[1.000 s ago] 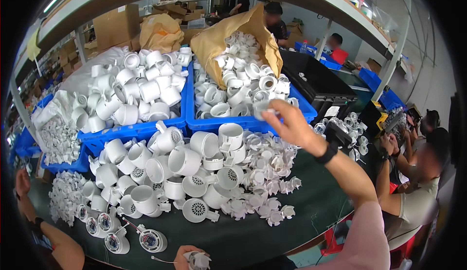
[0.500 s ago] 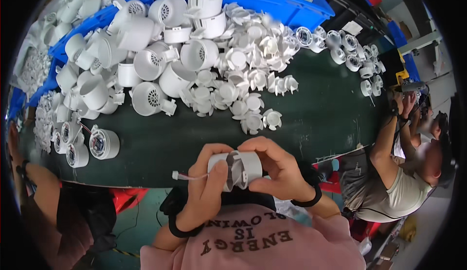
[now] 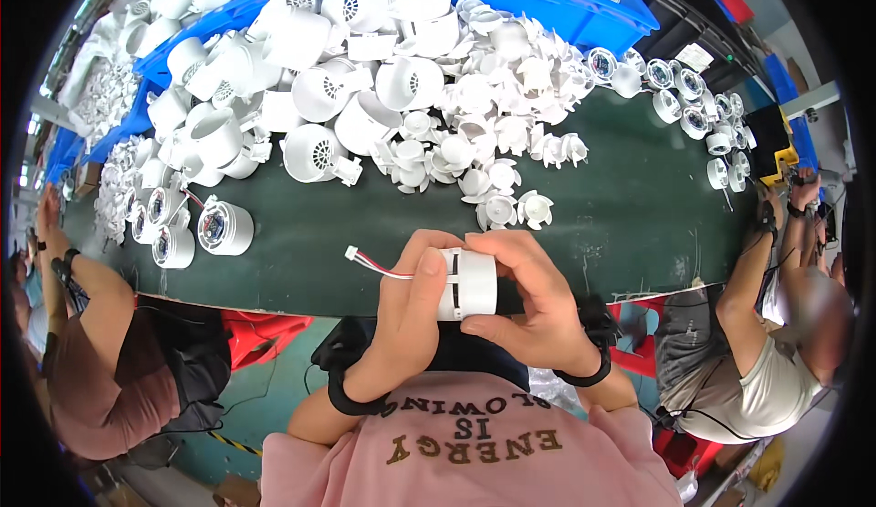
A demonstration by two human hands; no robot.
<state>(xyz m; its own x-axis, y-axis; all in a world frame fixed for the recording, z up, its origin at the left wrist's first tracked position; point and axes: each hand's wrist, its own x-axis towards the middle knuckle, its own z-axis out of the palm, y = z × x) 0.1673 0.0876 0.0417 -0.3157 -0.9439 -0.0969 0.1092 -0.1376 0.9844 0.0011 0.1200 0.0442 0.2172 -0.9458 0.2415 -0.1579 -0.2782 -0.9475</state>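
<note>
Between my two hands, close to the table's front edge, is a white cylindrical fan housing (image 3: 476, 283). Its two round parts sit together, with narrow dark slots along the seam. My left hand (image 3: 408, 306) grips the left part, thumb laid along its side. Fingers on top and thumb below, my right hand (image 3: 532, 302) is closed on the right part. Thin red, black and white wires (image 3: 376, 266) stick out leftward past my left hand, ending in a small white plug (image 3: 350, 252). The inside of the housing is hidden.
Open white housings (image 3: 315, 153) are heaped at the back left, beside a pile of white fan impellers (image 3: 497, 210). Round motor units (image 3: 225, 228) stand at left, more (image 3: 693, 122) at far right. Behind is a blue bin (image 3: 566, 10). Co-workers sit at left (image 3: 119, 352) and right (image 3: 739, 361).
The housing's two parts, apart and tilted with a gap between them before, now sit together. Both hands have moved slightly up and right. The view has shifted a little.
</note>
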